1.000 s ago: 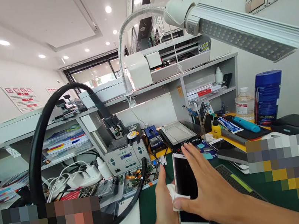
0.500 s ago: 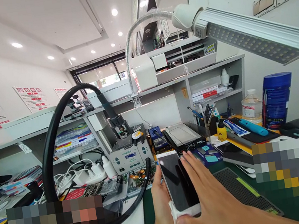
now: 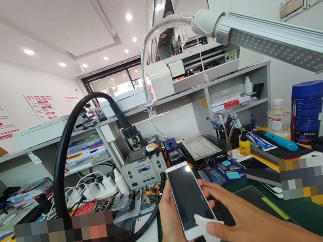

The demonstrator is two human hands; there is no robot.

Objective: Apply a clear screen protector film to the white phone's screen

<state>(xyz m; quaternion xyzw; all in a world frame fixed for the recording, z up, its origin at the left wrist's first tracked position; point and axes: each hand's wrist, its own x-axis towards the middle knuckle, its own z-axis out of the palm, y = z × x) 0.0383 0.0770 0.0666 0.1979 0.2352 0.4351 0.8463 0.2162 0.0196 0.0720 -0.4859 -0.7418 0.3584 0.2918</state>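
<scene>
A white-framed smartphone [image 3: 189,195] with a dark screen rests in my left hand [image 3: 169,225], its fingers wrapped round from behind and the left edge. At the phone's lower right corner my right hand [image 3: 236,215] pinches a white wipe [image 3: 210,231], probably tissue or cloth, under the thumb. The wipe lies partly over the bottom of the screen and hangs past the edge. Fingertips of a hand show beside the phone's right edge. Beneath the hands is a black perforated mat [image 3: 253,208] on a green work surface.
A black hose [image 3: 55,165] arches on the left from a grey rework station [image 3: 143,172]. A flat heating plate [image 3: 204,151] stands behind the phone. Other phones [image 3: 258,169] lie at right, near a yellow bottle [image 3: 244,145]. An LED lamp [image 3: 280,44] hangs overhead.
My right hand has drawn back from the screen to the lower right, taking the wipe partly off the phone's bottom edge. The view has shifted slightly left, and more of the screen shows.
</scene>
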